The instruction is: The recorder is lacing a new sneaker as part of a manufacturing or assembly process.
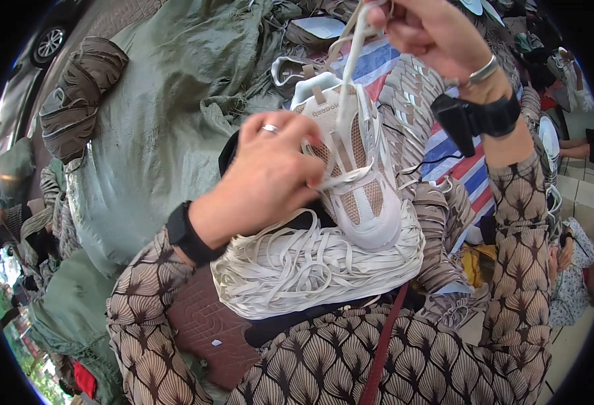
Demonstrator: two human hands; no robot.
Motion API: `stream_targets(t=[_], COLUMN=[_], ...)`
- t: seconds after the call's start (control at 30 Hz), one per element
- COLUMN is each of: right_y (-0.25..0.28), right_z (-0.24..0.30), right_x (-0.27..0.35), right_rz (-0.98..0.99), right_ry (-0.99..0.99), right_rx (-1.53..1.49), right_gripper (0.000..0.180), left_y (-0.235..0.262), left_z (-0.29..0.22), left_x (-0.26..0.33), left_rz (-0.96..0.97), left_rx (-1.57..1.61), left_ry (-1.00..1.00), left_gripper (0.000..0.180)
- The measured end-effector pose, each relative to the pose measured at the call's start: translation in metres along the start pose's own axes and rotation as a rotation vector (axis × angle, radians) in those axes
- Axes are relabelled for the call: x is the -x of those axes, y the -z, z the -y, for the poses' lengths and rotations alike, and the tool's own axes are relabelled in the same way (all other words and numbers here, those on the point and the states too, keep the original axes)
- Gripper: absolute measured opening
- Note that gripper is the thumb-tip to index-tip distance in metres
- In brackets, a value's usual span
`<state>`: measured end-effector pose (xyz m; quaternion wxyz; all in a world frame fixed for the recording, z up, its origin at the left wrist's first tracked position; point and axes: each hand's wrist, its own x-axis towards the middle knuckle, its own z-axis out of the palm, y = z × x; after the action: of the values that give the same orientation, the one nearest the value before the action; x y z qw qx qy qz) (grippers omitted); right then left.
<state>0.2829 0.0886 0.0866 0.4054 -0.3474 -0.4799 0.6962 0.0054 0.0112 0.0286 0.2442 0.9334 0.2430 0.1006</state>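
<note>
A white sneaker (371, 226) with tan mesh panels lies toe toward me on a big bundle of flat white shoelaces (297, 270) in my lap. My left hand (263, 175) is closed at the shoe's left side, its finger and thumb pinching a lace by the lower eyelets. One lace strand crosses the front of the tongue there. Up beyond the heel, my right hand (432, 37) grips the upper end of a white shoelace (355, 57), which runs taut down to the shoe. The tip in my right fingers is partly cut off by the frame's upper edge.
Stacks of grey-beige sneakers (411, 101) stand right of the shoe on a striped sheet (469, 172). Large green sacks (142, 135) fill the left, with a bundle of brown shoes (81, 94) on them. Another person's arm (575, 148) shows at the far right.
</note>
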Motion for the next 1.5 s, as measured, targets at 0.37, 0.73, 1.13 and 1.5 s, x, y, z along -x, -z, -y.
stream_targets(t=[0.37, 0.73, 1.13, 1.5], right_y=[0.016, 0.010, 0.008, 0.012], right_z=[0.052, 0.029, 0.028, 0.024], right_x=[-0.094, -0.081, -0.083, -0.085], right_rz=[-0.184, -0.287, -0.237, -0.174], right_ry=[0.108, 0.110, 0.132, 0.110], right_rx=[0.039, 0.086, 0.062, 0.073], right_gripper=[0.022, 0.026, 0.025, 0.025], left_y=[-0.023, -0.027, -0.021, -0.024], left_z=[0.006, -0.014, -0.017, -0.006], left_x=[-0.006, -0.052, -0.066, -0.044], left_rz=[-0.217, -0.023, 0.106, -0.028], left_rx=[0.110, 0.344, 0.355, 0.198], left_ry=[0.077, 0.124, 0.155, 0.059], left_gripper=[0.019, 0.013, 0.014, 0.032])
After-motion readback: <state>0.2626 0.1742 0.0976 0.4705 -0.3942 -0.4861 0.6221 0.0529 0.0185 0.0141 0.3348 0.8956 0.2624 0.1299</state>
